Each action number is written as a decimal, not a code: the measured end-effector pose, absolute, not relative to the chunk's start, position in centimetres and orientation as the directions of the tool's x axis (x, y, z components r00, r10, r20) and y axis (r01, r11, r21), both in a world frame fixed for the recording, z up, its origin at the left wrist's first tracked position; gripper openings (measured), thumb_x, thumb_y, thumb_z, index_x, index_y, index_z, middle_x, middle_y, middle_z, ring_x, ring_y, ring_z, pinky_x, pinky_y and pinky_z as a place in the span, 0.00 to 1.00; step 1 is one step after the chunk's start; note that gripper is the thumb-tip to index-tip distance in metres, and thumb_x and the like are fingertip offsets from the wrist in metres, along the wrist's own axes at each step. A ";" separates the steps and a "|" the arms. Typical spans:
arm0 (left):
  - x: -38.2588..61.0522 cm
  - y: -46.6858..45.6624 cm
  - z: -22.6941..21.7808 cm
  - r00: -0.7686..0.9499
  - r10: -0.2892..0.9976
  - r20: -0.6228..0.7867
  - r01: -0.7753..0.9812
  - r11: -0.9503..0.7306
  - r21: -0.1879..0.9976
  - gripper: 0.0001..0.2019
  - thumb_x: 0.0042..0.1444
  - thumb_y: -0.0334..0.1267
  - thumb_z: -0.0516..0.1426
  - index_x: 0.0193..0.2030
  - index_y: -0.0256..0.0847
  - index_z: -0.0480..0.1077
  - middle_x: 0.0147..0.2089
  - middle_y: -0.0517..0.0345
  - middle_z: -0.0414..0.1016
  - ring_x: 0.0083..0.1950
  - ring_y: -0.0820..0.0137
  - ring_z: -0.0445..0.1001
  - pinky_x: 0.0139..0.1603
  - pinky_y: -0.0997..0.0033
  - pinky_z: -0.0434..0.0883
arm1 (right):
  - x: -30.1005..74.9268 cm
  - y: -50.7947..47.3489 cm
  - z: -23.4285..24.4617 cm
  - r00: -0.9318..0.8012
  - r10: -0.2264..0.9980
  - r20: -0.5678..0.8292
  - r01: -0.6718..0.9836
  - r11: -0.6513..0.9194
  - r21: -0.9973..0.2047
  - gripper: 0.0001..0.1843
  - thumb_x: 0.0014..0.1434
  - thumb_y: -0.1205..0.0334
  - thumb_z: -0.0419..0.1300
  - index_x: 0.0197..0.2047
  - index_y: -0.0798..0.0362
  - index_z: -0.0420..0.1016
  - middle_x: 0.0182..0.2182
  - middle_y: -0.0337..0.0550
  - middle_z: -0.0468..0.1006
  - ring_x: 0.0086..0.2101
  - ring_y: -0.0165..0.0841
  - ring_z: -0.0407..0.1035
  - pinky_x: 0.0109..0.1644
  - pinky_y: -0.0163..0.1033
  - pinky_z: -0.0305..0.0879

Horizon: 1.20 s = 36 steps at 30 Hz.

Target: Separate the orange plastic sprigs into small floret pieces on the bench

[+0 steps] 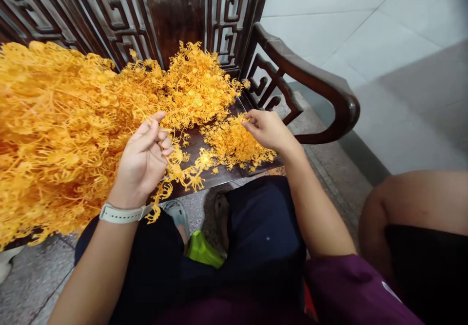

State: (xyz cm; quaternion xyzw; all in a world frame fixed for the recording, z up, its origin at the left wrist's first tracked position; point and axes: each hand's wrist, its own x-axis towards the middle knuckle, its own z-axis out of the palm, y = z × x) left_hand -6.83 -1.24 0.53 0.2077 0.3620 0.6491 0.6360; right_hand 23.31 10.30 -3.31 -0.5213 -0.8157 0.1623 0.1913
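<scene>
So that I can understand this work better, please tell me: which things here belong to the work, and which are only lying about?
Belonging to the work: left hand; right hand; large bunch of orange branching sprigs; small pile of sprigs.

Only lying about: carved dark wooden chair; white wristwatch; lime-green object.

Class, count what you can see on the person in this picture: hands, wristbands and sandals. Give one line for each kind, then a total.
Hands (left hand, right hand): 2
Wristbands (white wristband): 1
Sandals (sandals): 2
Total: 5
</scene>
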 end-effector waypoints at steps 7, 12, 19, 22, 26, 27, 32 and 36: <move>-6.3 -1.2 0.4 -0.114 0.980 -0.162 -0.619 0.057 0.783 0.11 0.65 0.23 0.57 0.49 0.35 0.78 0.34 0.57 0.74 0.33 0.75 0.76 0.36 0.79 0.77 | 25.8 11.5 -5.1 -0.375 0.926 0.027 0.873 0.363 -0.324 0.23 0.67 0.70 0.54 0.62 0.60 0.78 0.48 0.61 0.85 0.46 0.49 0.78 0.52 0.52 0.71; -5.7 -1.4 -0.2 -0.101 0.989 -0.106 -0.551 0.033 0.834 0.08 0.63 0.24 0.60 0.46 0.36 0.77 0.34 0.58 0.75 0.33 0.74 0.79 0.38 0.78 0.78 | 24.5 10.2 -4.4 -0.443 0.887 0.133 0.764 0.451 -0.461 0.20 0.69 0.66 0.53 0.58 0.60 0.80 0.51 0.61 0.83 0.49 0.48 0.77 0.54 0.52 0.71; -4.2 -1.8 -1.1 -0.031 0.999 -0.033 -0.472 0.014 0.881 0.11 0.60 0.32 0.69 0.48 0.38 0.77 0.37 0.58 0.79 0.41 0.73 0.83 0.48 0.75 0.81 | 18.2 4.9 -1.5 -0.685 0.698 0.209 0.221 0.473 -0.853 0.22 0.74 0.45 0.57 0.48 0.55 0.80 0.38 0.43 0.82 0.36 0.32 0.73 0.42 0.38 0.66; -3.8 -1.9 -1.2 -0.019 1.000 -0.007 -0.437 -0.002 0.899 0.14 0.57 0.36 0.72 0.47 0.39 0.77 0.39 0.59 0.78 0.40 0.73 0.83 0.47 0.74 0.81 | 16.5 3.6 -1.4 -0.751 0.611 0.250 0.189 0.562 -0.805 0.16 0.70 0.50 0.64 0.42 0.55 0.79 0.31 0.38 0.77 0.31 0.29 0.68 0.38 0.37 0.62; -4.0 -1.9 -1.4 -0.097 0.993 0.067 -0.275 -0.092 0.957 0.09 0.61 0.39 0.69 0.45 0.40 0.78 0.39 0.58 0.76 0.34 0.76 0.77 0.38 0.77 0.76 | 15.8 3.3 -2.0 -0.730 0.622 0.283 0.123 0.527 -0.841 0.11 0.72 0.56 0.62 0.40 0.54 0.77 0.29 0.37 0.75 0.30 0.28 0.67 0.38 0.37 0.62; -4.2 -1.9 -1.4 -0.124 0.989 0.084 -0.232 -0.111 0.966 0.07 0.63 0.39 0.68 0.45 0.40 0.78 0.39 0.58 0.75 0.32 0.77 0.74 0.36 0.78 0.73 | 15.8 3.4 -2.0 -0.705 0.650 0.285 0.098 0.487 -0.868 0.11 0.72 0.56 0.63 0.41 0.54 0.77 0.31 0.37 0.76 0.31 0.29 0.67 0.38 0.37 0.62; -4.3 -2.0 -0.9 -0.107 0.993 0.047 -0.073 -0.055 0.996 0.08 0.62 0.40 0.68 0.45 0.41 0.80 0.37 0.59 0.73 0.27 0.78 0.62 0.26 0.76 0.61 | 15.8 3.6 -1.8 -0.548 0.784 0.290 -0.079 0.297 -0.952 0.13 0.66 0.53 0.70 0.39 0.53 0.77 0.32 0.39 0.77 0.32 0.30 0.68 0.37 0.37 0.64; -3.7 -2.5 -0.3 0.096 0.995 0.039 0.124 -0.051 0.991 0.16 0.49 0.38 0.76 0.42 0.40 0.79 0.33 0.61 0.73 0.27 0.77 0.61 0.27 0.75 0.59 | 15.5 3.6 -1.7 -0.599 0.759 0.255 -0.257 0.119 -0.959 0.11 0.64 0.56 0.72 0.38 0.54 0.78 0.31 0.40 0.78 0.31 0.29 0.70 0.36 0.36 0.65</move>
